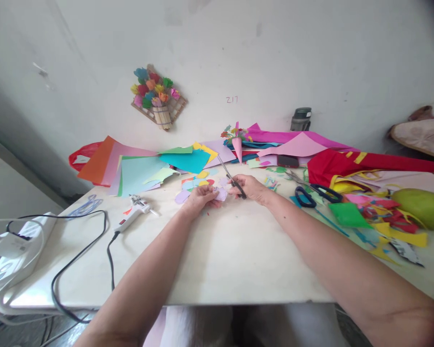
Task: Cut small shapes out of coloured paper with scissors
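Note:
My left hand point(201, 198) is closed in a pinch on a small pale purple paper piece point(221, 193) above the middle of the table. Close on its right, my right hand point(249, 189) grips a pair of scissors point(236, 187) with black handles, blades pointing up and away to the left. Its fingers come near the paper's right edge; whether they touch it I cannot tell. Just beyond my left hand lie small cut paper shapes point(189, 183) in blue, yellow, red and purple. A lone purple paper circle point(182, 196) rests beside that hand.
At left stand a glue gun point(130, 218) with a trailing cord and a white power strip point(18, 260). Coloured paper sheets point(137, 169) lie along the back. To the right are dark blue-handled scissors point(313, 193), paper scraps point(383, 212) and a green fruit point(421, 208).

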{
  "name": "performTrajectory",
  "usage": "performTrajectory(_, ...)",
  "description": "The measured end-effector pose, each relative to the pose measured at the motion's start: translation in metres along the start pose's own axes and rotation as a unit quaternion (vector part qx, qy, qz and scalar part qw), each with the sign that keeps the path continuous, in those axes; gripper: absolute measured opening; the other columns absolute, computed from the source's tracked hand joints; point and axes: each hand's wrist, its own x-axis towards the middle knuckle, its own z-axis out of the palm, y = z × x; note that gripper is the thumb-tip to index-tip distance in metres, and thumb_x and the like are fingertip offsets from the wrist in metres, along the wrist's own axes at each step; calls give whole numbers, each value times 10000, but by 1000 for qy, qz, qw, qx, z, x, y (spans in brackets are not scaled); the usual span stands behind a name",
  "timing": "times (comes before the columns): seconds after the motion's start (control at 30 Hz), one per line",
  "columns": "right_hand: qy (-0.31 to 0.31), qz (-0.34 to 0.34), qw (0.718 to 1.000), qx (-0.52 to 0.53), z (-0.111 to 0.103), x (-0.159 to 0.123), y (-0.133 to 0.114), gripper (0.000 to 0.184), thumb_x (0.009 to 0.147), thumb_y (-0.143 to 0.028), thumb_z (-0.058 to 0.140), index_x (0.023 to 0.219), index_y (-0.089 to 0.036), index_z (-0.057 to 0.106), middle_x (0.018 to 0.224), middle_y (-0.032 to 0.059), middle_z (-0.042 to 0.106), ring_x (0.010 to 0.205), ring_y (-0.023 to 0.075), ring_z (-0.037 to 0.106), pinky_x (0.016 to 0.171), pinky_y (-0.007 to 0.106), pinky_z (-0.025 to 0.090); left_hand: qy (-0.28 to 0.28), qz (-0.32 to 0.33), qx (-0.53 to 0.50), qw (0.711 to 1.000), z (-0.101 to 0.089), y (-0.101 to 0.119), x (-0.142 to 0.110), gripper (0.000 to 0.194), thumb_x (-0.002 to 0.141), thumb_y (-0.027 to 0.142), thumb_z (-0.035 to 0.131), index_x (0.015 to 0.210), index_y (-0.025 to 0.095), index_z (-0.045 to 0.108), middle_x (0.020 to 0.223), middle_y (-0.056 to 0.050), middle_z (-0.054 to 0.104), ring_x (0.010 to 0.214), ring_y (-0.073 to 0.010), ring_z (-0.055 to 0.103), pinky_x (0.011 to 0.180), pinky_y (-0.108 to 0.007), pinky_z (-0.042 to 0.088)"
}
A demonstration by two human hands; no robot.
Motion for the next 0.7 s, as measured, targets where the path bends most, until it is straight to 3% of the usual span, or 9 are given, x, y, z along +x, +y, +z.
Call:
performTrajectory(0.17, 14, -29, 999, 15, 3, 2, -4, 337, 557, -163, 724, 858, -134, 574, 611, -41, 568, 519, 79, 519, 524, 209, 414, -5, -20, 58, 998, 4, 6, -2, 310, 632, 361, 737, 747, 139, 552, 587, -33, 651, 459, -136, 601, 446, -215, 439)
performTrajectory(0.4, 1, -45, 999, -5, 10, 5, 2, 338, 528, -95, 631, 857, -138, 570, 572, -54, 546, 536, 90, 488, 527, 213, 382, -10, -31, 102, 994, 13, 13, -5, 302, 607, 359, 743, 715, 136, 568, 533, -15, 621, 403, -91, 534, 400, -181, 375)
performTrajectory(0.7, 107, -49, 992, 42, 25, 7, 3, 319, 528, -99, 604, 838, -154, 553, 533, -68, 517, 487, 88, 466, 477, 212, 368, 11, -9, 86, 996, 14, 13, -6, 289, 614, 344, 738, 720, 128, 578, 696, -58, 653, 611, -135, 608, 490, -209, 460)
